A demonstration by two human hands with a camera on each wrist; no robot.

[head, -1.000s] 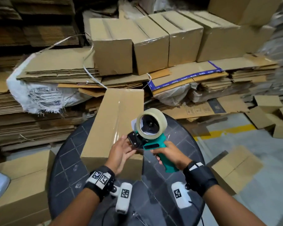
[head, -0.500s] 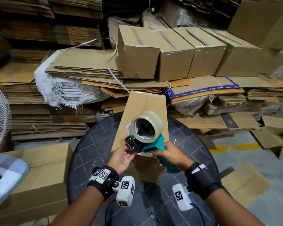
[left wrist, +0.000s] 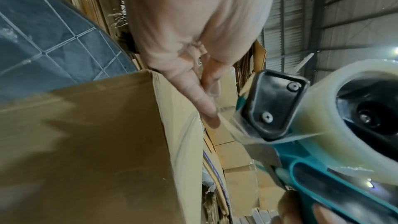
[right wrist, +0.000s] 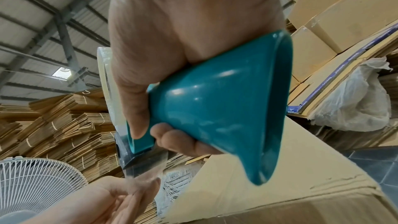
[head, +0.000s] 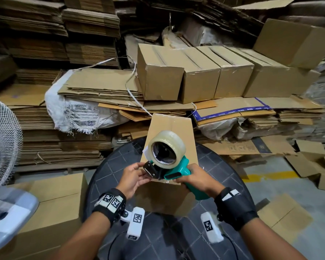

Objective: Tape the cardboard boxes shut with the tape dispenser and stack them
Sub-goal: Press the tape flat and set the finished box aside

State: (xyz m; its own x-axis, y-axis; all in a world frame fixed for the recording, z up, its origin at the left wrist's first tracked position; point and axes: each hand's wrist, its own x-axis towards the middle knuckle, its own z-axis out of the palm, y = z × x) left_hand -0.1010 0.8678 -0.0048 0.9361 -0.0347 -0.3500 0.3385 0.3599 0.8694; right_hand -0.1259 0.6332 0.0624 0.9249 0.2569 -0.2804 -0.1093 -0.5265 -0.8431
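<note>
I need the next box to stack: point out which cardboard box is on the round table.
The long cardboard box under both hands, lying alone on the dark round table. The other boxes sit on flattened cardboard behind.

Both my forearms are bare, with no sleeves showing. My left hand point(head: 132, 178) sits ahead of a black wrist strap point(head: 110, 205) bearing two square black-and-white coded tags side by side, and a white camera unit point(head: 135, 223) with its own coded tag hangs beneath it on a small mount. My right hand point(head: 199, 178) has a black strap point(head: 235, 209) with white patches at its top edge, a white tagged unit point(head: 211, 229) below, and a thin black cable point(head: 233, 244) trailing from it.
</note>
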